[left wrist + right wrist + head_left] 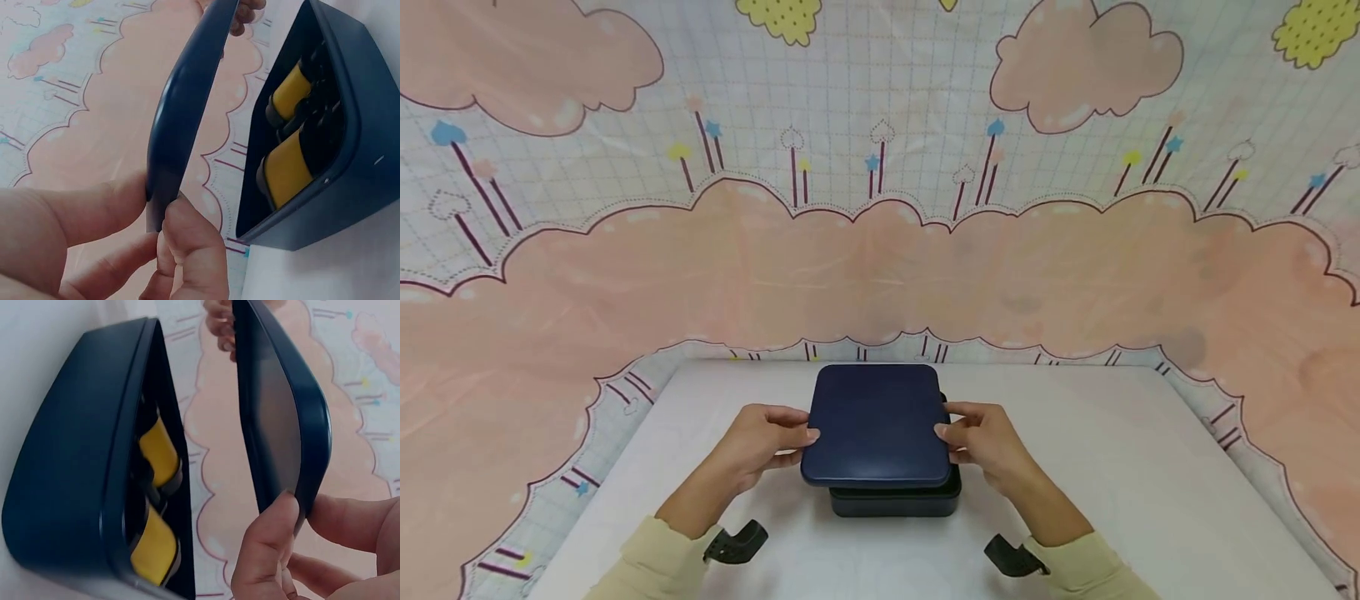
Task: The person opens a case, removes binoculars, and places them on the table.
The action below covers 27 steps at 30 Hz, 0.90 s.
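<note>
A dark blue rectangular lid (876, 425) is held up by both hands, apart from the dark box (895, 502) beneath it. My left hand (769, 442) pinches its left edge between thumb and fingers. On the opposite edge, my right hand (985, 439) has the same kind of pinch. Seen from the left wrist, the box (369, 150) stands uncovered with yellow-and-black items (287, 169) inside; their kind is unclear. The lid's hollow underside (272, 419) faces the box in the right wrist view.
The box stands on a white table (1150, 483). Behind it hangs a cloth (880, 275) printed with clouds and lollipop-like shapes. Black straps or mounts (737, 543) sit at both wrists, by the pale yellow sleeves (651, 562).
</note>
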Tool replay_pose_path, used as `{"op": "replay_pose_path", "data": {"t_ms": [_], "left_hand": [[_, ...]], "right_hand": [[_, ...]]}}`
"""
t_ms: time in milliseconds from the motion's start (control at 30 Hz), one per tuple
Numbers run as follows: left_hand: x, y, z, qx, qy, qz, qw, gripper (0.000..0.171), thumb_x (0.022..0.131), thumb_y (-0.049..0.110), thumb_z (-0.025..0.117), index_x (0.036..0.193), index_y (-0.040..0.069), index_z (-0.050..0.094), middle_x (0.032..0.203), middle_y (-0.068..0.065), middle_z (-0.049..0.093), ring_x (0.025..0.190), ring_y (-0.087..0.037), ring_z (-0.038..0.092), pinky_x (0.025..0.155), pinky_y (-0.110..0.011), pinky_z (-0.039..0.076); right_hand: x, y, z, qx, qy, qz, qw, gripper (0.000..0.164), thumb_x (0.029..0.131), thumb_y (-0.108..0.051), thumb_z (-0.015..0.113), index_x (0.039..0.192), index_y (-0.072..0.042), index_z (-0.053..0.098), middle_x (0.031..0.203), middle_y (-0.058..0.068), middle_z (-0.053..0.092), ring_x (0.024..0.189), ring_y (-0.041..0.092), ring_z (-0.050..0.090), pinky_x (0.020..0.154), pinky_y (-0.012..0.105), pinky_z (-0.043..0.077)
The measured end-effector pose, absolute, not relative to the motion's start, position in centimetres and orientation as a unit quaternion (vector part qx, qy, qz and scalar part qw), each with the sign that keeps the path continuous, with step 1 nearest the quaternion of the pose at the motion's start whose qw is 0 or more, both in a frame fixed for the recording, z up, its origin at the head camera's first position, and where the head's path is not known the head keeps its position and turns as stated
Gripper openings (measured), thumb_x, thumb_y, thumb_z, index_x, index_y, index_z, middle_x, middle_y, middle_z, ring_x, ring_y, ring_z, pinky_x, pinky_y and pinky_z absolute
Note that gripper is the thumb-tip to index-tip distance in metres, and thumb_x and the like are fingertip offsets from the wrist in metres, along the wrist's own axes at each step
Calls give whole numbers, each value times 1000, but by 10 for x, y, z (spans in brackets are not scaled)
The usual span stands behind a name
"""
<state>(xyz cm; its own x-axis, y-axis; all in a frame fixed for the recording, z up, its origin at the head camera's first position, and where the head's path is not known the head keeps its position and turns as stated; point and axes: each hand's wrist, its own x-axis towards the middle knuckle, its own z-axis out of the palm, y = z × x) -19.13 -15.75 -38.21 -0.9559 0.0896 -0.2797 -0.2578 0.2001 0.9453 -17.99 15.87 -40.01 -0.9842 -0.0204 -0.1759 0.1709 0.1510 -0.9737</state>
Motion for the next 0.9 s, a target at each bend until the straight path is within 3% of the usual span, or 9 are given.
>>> {"op": "replay_pose_path", "data": {"t_ms": [400, 567, 900], "left_hand": [[-185, -192, -371, -39, 753, 643, 135, 43, 91, 3, 78, 129, -11, 64, 96, -2, 75, 82, -14, 68, 74, -28, 61], [-185, -210, -373, -32, 747, 648, 143, 43, 91, 5, 78, 130, -9, 65, 94, 2, 75, 83, -12, 69, 75, -28, 61], [-183, -242, -373, -37, 743, 651, 150, 39, 93, 9, 78, 129, -1, 69, 97, 6, 75, 84, -10, 69, 77, -27, 61]], "right_hand": [[-177, 127, -390, 49, 712, -697, 67, 48, 94, 1, 71, 140, 3, 62, 84, 6, 62, 68, 14, 62, 64, 24, 58], [-177, 114, -389, 42, 695, -714, 72, 48, 93, 2, 72, 140, 4, 62, 83, 5, 64, 66, 14, 63, 65, 28, 59], [-178, 90, -385, 13, 688, -721, 78, 48, 94, -1, 73, 140, 4, 62, 80, 3, 66, 66, 13, 62, 62, 24, 57]]}}
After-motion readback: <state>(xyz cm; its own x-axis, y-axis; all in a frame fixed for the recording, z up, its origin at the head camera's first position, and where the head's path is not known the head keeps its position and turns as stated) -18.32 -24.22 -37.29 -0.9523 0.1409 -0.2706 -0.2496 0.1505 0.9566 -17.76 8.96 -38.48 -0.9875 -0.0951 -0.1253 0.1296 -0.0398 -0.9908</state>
